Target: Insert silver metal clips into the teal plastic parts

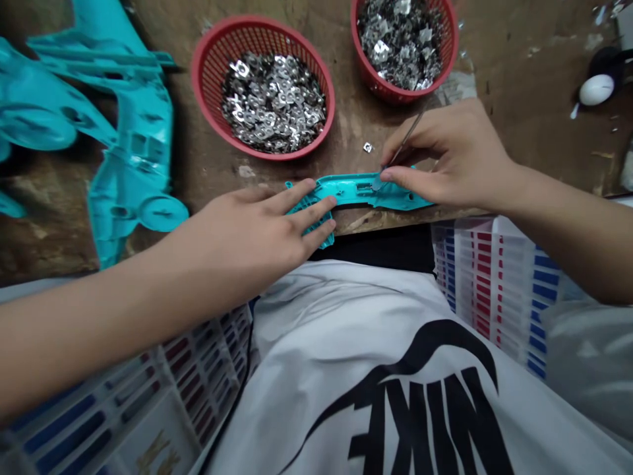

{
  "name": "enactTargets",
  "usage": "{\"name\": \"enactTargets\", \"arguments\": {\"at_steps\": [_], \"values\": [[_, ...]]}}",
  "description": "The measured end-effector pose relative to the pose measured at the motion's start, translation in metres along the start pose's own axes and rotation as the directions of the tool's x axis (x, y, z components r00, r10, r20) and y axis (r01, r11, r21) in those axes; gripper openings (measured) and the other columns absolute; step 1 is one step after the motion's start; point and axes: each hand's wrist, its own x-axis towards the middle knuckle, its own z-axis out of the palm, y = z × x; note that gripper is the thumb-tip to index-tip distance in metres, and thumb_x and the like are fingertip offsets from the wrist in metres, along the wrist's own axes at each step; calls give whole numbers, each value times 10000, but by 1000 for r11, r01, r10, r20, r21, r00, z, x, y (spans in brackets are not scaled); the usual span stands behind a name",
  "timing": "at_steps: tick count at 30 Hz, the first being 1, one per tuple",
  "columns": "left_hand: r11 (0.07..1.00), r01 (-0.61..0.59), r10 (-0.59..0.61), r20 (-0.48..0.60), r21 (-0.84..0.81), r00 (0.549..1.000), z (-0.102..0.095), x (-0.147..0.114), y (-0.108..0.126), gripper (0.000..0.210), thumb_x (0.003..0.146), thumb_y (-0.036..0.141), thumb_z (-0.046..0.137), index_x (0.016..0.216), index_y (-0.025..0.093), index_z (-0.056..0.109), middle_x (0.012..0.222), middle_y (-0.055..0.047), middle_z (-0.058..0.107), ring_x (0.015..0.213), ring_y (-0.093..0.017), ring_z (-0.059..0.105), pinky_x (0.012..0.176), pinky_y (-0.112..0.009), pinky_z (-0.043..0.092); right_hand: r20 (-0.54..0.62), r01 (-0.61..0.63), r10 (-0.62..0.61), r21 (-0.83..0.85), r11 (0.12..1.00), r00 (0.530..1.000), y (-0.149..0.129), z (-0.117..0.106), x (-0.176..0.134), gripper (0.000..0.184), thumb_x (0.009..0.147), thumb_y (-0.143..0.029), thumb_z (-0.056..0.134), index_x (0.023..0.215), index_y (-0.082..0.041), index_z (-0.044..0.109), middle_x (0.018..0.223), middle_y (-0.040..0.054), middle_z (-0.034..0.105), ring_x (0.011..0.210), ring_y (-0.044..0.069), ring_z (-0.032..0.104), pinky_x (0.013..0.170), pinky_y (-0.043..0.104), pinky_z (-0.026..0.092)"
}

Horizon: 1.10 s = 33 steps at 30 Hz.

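Head view, my only feed: the turquoise plastic shell (346, 188) lies on the tabletop (519, 99) near its front edge, between the person's two hands and just below two red baskets. The left hand (277, 224) is spread flat, its grip closed on nothing, fingertips resting over the shell's ribbed left end. In the right hand (450, 155) the grip pinches a thin metal tool (408, 136) between thumb and fingers, the lower end slanting down to the shell's middle, beside a dark coil-like part (364, 188) in a recess. Blur keeps me from telling whether the tool touches it.

My main worry is a slip: if the tool skids on smooth plastic, it could flick that part out or scratch the recess. With only light finger pressure at one end, I judge the shell could pivot, and the edge so near could let it tip. A loose metal clip (367, 148) just above might be knocked away by the right hand.

I read the shell's long axis as running left to right, roughly along the front edge. Its hollow side faces up; the ribbed left end bends toward the person's body, while the narrower right end points right, partly hidden from me under the right hand.
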Motion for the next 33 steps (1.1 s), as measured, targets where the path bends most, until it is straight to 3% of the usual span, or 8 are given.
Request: {"name": "enactTargets", "arguments": {"at_steps": [3, 7, 13, 16, 19, 27, 30, 33], "values": [[999, 26, -24, 72, -24, 997, -4, 1, -2, 786, 1109, 11, 472, 1790, 269, 768, 1967, -107, 625, 1931, -454, 440, 1433, -736, 645, 61, 17, -12, -98, 995, 998, -2, 1, 0, 382, 1234, -522, 630, 1309, -305, 935, 1293, 112, 934, 1177, 342, 859, 1139, 521, 680], [997, 44, -36, 127, -59, 991, -4, 2, -2, 836, 1093, 17, 449, 1834, 283, 732, 1989, -105, 596, 1950, -450, 397, 1420, -761, 655, 14, 54, -52, -168, 984, 999, -5, 1, -3, 483, 1270, -547, 543, 1372, -284, 934, 1280, 133, 934, 1129, 333, 864, 1075, 496, 673], [993, 57, -51, 62, -102, 997, 2, -8, 0, 849, 1116, 72, 500, 1850, 454, 689, 2028, 28, 559, 1996, -345, 302, 1658, -751, 307, 107, 155, -140, -149, 977, 984, -1, 10, -4, 450, 1297, -494, 525, 1365, -263, 906, 1272, 130, 922, 1164, 311, 855, 1052, 457, 655], [999, 0, 0, 1, -38, 1000, 8, -16, 2, 823, 1160, 60, 423, 1907, 351, 608, 2094, -36, 438, 2002, -379, 278, 1643, -774, 315, 153, 172, -149, -156, 973, 977, 0, 15, -5, 438, 1305, -457, 504, 1402, -261, 885, 1282, 133, 909, 1183, 326, 852, 1054, 479, 656], [1000, -30, 30, -54, 5, 998, 16, -22, 3, 826, 1168, -1, 352, 1939, 228, 539, 2109, -123, 381, 2012, -399, 233, 1638, -789, 290, 79, 144, -131, -179, 973, 988, -1, 13, -6, 497, 1330, -544, 470, 1450, -286, 878, 1335, 136, 907, 1213, 329, 850, 1092, 494, 661], [997, -50, 49, -28, -59, 998, 36, -20, -8, 830, 1164, 113, 338, 1963, 236, 526, 2136, -118, 286, 2019, -313, 186, 1666, -693, 252, 50, 144, -137, -202, 969, 989, -1, 13, -4, 521, 1318, -566, 456, 1450, -292, 879, 1341, 144, 915, 1199, 329, 863, 1105, 493, 671], [997, -52, 53, 5, -60, 999, 30, -19, -6, 830, 1176, 99, 300, 1967, 233, 513, 2143, -121, 258, 2022, -302, 141, 1670, -688, 220, 37, 146, -142, -199, 969, 989, -2, 13, -5, 491, 1311, -549, 472, 1445, -302, 874, 1318, 124, 919, 1182, 323, 853, 1090, 492, 668], [991, 4, -1, 25, -131, 1000, 18, -16, -2, 833, 1161, 62, 297, 1940, 216, 552, 2121, -137, 321, 2011, -344, 235, 1662, -712, 228, 80, 118, -104, -196, 973, 991, -7, 12, -6, 474, 1319, -488, 461, 1484, -295, 861, 1356, 129, 904, 1240, 342, 840, 1113, 521, 662]]}}
